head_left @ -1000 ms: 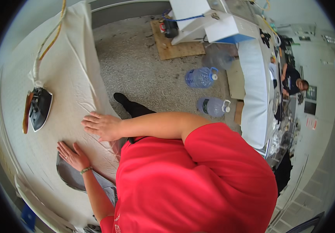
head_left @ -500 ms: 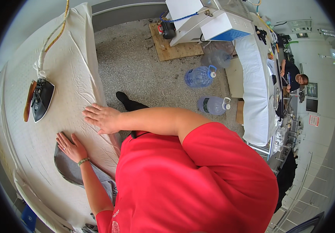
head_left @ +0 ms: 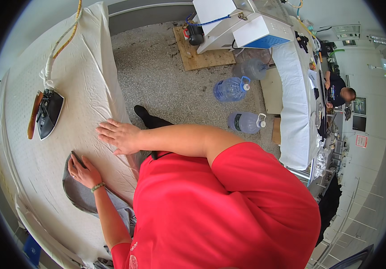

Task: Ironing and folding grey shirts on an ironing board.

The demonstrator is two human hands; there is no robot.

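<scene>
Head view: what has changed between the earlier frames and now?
The left hand's fingers, laid out straight earlier, have drawn back and bent at the edge of the gray cloth; whether they grip it can't be told. The right hand stays spread over the white cover, and the iron stays where it was.

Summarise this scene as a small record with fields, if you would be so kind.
Left hand: on the grey cloth, near its edge; grip unclear
Right hand: spread open, palm down at the edge of the pale-covered table
Iron: on the table, not held
Floor: plastic bottles
Background: another person, dark top
</scene>
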